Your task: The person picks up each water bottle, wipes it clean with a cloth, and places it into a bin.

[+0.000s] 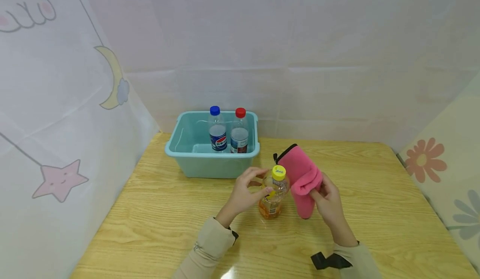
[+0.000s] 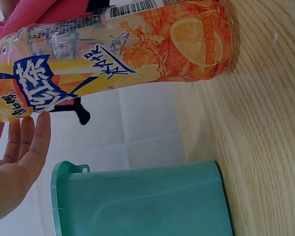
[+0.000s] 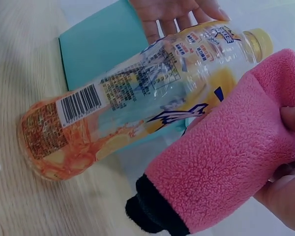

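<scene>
A clear plastic iced-tea bottle [image 1: 271, 208] with a yellow cap and an orange label stands on the table. Loosely spread, my left hand [image 1: 243, 193] is at its left side, fingertips at the label and palm apart from it; in the left wrist view these fingers [image 2: 27, 140] look fairly straight. From the right, my right hand [image 1: 331, 204] grips a folded pink fleecy cloth [image 1: 300, 166] with black trim and a small black loop. Seen from the right wrist, the cloth [image 3: 221, 162] overlaps the bottle's [image 3: 132, 103] upper side; whether they touch I cannot tell.
A teal plastic basin [image 1: 213, 166] stands behind and left of the hands. Inside it are a blue-capped Pepsi bottle [image 1: 218, 135] and a red-capped bottle [image 1: 239, 135]. Patterned cloth sheets [image 1: 240, 33] enclose the wooden table [image 1: 161, 225] at the back and sides.
</scene>
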A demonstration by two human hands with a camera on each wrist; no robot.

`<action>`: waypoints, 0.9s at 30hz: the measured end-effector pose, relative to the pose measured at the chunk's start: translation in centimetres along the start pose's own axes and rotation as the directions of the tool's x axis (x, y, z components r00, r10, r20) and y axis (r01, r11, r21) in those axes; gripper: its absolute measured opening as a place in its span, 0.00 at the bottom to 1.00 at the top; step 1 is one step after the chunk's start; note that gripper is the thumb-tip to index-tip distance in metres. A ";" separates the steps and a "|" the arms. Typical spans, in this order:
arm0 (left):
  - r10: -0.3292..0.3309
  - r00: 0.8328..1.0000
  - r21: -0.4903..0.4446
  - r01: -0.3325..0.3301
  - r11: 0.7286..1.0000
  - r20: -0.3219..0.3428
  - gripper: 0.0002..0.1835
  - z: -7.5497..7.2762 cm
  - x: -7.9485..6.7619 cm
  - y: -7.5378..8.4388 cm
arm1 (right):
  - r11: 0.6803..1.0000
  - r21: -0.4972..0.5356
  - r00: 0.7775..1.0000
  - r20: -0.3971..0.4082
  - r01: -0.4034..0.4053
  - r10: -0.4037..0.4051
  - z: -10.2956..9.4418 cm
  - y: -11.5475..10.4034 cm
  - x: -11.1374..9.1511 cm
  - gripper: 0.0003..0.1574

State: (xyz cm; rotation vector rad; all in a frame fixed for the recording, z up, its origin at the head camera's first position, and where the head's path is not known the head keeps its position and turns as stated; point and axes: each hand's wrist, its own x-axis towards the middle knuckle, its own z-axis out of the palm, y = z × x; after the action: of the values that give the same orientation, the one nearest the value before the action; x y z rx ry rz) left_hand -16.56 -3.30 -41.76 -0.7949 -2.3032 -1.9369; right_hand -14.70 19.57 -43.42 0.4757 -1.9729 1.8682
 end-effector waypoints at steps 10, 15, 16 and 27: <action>0.019 1.000 -0.043 -0.019 0.999 -0.007 0.21 -0.2 -0.3 2.0 | 0.982 0.182 0.995 0.079 0.045 -0.060 0.5 0.0 0.3 0.33; 0.034 0.999 -0.073 -0.036 0.997 -0.022 0.20 -0.1 -0.4 1.5 | 0.981 0.191 0.992 0.116 0.030 -0.053 0.6 0.2 0.3 0.36; 0.031 0.999 -0.076 -0.032 0.997 -0.023 0.20 -0.2 -0.4 1.5 | 0.981 0.194 0.991 0.123 0.026 -0.050 0.7 0.3 0.3 0.36; -0.028 1.000 -0.114 0.027 0.993 -0.005 0.21 -0.1 -0.5 1.5 | 0.969 0.242 0.987 0.158 -0.037 -0.002 0.9 1.0 0.1 0.40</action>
State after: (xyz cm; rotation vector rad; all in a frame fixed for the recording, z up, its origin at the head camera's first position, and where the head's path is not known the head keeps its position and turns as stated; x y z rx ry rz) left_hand -15.57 -3.42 -40.49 -0.7677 -2.2284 -2.0955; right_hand -15.29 18.70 -44.32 0.6986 -1.8526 2.1574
